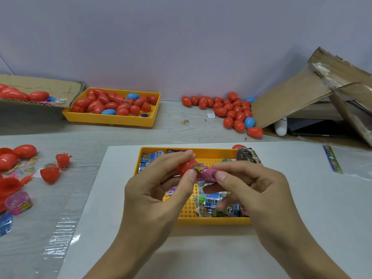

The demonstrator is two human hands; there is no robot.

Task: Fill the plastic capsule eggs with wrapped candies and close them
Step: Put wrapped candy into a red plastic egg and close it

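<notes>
My left hand (159, 184) grips a red capsule egg half (186, 167) between thumb and fingers, above the near yellow tray (213, 220). My right hand (253, 186) pinches a pink wrapped candy (204, 172) whose end sits at the mouth of that red half. Below the hands, the tray holds several wrapped candies (213, 200) in blue, green and pink wrappers. Another red egg piece (238, 147) shows just behind the tray's far right corner.
A far yellow tray (112, 120) holds red and blue eggs. More eggs (231, 109) lie loose at the back right beside a torn cardboard box (302, 93). Open red halves (50, 174), eggs and a pink tape roll (19, 202) lie at the left. A white sheet (302, 198) underlies the near tray.
</notes>
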